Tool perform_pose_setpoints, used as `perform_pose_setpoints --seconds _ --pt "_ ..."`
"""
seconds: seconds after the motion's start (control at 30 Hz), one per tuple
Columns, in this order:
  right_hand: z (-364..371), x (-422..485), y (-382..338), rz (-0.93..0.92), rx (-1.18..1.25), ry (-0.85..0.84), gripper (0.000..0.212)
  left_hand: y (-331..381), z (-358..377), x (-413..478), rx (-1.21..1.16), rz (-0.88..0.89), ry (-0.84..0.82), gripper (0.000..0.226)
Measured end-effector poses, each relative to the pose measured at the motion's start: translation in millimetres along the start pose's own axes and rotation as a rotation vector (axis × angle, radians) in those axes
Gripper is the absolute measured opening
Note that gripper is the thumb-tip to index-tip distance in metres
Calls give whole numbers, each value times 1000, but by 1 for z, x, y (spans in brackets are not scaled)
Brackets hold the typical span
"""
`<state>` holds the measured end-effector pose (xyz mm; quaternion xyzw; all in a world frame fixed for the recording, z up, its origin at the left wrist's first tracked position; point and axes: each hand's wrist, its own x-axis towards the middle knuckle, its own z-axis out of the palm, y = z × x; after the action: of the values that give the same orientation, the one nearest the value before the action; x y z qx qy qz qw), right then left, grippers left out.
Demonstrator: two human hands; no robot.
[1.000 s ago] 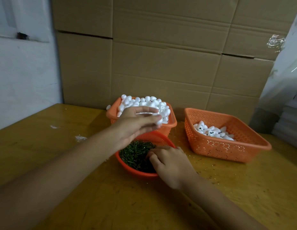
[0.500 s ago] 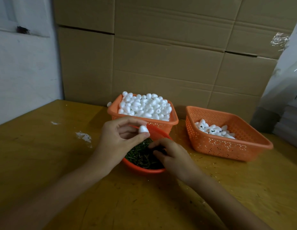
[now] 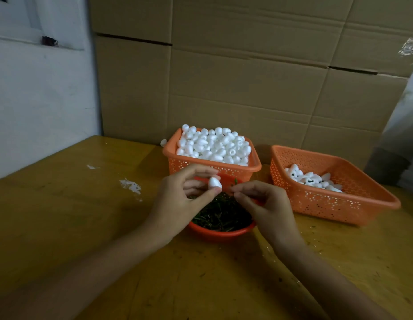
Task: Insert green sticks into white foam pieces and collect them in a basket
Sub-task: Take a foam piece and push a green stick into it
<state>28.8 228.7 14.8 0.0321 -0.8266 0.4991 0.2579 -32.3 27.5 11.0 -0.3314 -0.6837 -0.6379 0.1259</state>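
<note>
Above the red bowl [image 3: 220, 234] of green sticks [image 3: 221, 215], the person's left grip [image 3: 177, 199] pinches one white foam piece [image 3: 214, 183] between thumb and fingertips. Just beside it, the right grip [image 3: 267, 206] is closed on what looks like a single stick [image 3: 235, 181], its tip near the foam but apparently not yet in it. Behind stands an orange basket [image 3: 177, 165] heaped with loose foam [image 3: 214, 144]; a second basket [image 3: 328, 202], to the right on the table [image 3: 85, 215], holds a few finished pieces [image 3: 311, 180].
</note>
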Motion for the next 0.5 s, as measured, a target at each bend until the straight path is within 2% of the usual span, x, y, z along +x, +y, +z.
perform_pose_setpoints --seconds 0.2,0.37,0.5 --pt "-6 4 -1 26 86 30 20 0 -1 2 -48 -3 23 24" --pt "-8 4 -5 -50 0 77 21 1 -3 4 -166 -55 25 34" --pt "-6 1 -11 -88 64 62 21 3 -4 6 -222 -80 20 28"
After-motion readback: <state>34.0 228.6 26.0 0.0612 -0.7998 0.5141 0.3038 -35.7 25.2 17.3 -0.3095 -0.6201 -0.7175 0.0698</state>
